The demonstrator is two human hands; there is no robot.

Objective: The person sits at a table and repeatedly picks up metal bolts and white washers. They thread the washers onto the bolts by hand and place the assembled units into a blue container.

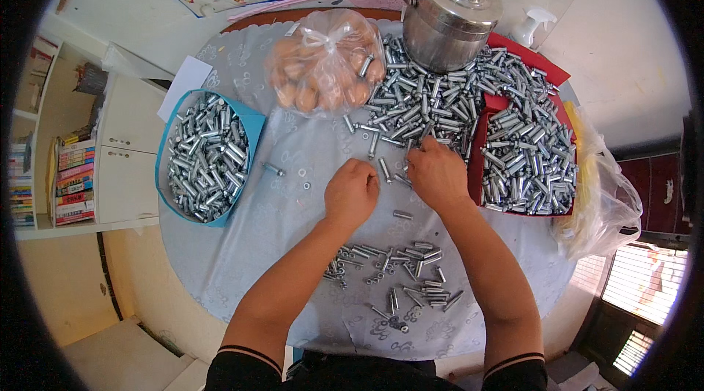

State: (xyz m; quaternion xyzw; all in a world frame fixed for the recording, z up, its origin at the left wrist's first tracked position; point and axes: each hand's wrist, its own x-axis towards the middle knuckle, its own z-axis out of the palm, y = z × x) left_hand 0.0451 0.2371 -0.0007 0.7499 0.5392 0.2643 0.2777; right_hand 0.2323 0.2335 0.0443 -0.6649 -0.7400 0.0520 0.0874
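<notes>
My left hand is closed over the middle of the table, its fingers curled in; whatever it holds is hidden. To its right, my right hand reaches the front edge of a big heap of silvery expansion bolts. Its fingers are bent and pressed together, and what is between them does not show. A few loose bolts lie between the two hands. Nearer to me, between my forearms, are scattered bolts, metal sleeves, and small nuts and washers.
A blue box of bolts stands at left, a red box of bolts at right. A clear bag of eggs and a lidded steel pot stand at the back. Plastic bags hang at the right edge.
</notes>
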